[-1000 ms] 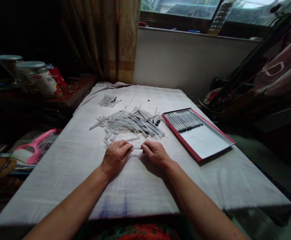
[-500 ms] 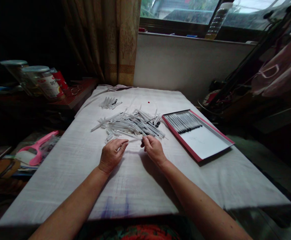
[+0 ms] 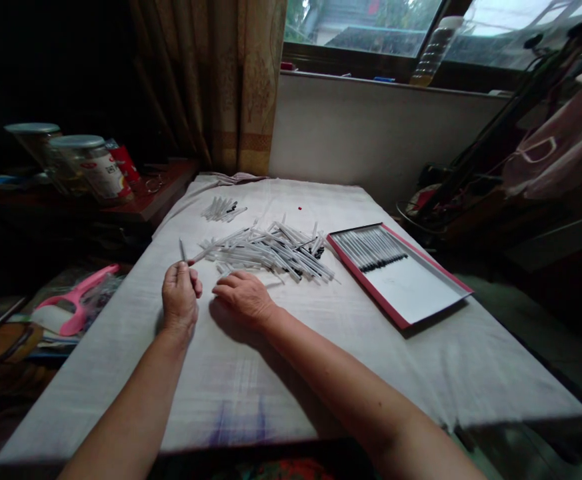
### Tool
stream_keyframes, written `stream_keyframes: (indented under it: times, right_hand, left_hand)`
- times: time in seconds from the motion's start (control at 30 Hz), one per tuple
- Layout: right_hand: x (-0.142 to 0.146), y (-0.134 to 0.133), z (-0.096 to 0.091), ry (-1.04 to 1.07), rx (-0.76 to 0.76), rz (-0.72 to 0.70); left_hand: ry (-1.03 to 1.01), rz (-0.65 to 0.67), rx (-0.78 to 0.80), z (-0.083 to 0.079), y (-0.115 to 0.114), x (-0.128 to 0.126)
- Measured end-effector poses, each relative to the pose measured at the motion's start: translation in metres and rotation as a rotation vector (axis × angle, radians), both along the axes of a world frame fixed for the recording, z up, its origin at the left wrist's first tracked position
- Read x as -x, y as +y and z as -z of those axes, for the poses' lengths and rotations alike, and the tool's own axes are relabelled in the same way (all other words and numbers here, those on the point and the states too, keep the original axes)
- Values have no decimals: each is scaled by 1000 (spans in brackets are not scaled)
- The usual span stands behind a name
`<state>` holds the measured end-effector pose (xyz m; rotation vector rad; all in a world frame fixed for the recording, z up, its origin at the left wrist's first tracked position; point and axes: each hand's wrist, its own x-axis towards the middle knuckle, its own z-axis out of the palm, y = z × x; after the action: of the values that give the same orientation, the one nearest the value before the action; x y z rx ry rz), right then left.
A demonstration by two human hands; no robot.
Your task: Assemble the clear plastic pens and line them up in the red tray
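Note:
My left hand [image 3: 179, 293] is closed around a slim pen [image 3: 181, 249], whose clear-grey end sticks up above the thumb; the rest is hidden in the fist. Just to its right, my right hand [image 3: 245, 298] hovers palm down low over the cloth, its fingers stretched toward the left hand and slightly bent. I see nothing in it, though the palm is hidden. Beyond both hands lies a loose pile of clear pen barrels and pens [image 3: 265, 250], some with black ends. A shallow red-edged box lid [image 3: 405, 293] to the right holds a row of black-ended pens [image 3: 371, 245].
A small bunch of pens [image 3: 221, 209] lies behind the pile, and a tiny red piece [image 3: 299, 208] sits farther back. White cloth [image 3: 251, 373] covers the table. Lidded jars [image 3: 95, 173] stand on a side table at left, above pink-handled scissors or a similar tool [image 3: 78, 303].
Both hands have moved left from the near edge of the pile. My left hand now holds a pen upright; my right hand has left its pinch and come beside the left.

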<state>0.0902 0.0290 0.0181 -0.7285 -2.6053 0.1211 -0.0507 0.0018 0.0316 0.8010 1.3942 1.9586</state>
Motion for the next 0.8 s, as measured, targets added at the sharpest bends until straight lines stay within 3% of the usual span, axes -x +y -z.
stream_keyframes:
  times: [0.07,0.2,0.37,0.5,0.63,0.8]
  right_hand:
    - [7,4,2,-48,-62,-68]
    - [0,16,2,-141,-68,-47]
    - [-54,29,5,-77,11,59]
    - [-100,31,15,241,184,338]
    - [-128,26,15,698,524,535]
    - [-144,11,0,1155,1186,506]
  left_hand:
    - [27,47,35,2,0,-1]
    - [144,117,61,8,-2,-12]
    - [390,267,147,21,-7,-26]
    - [740,363,194,28,-13,-36]
    - [1022,393,120,28,-16,-41]
    - [1165,488,51,22,-9,-47]
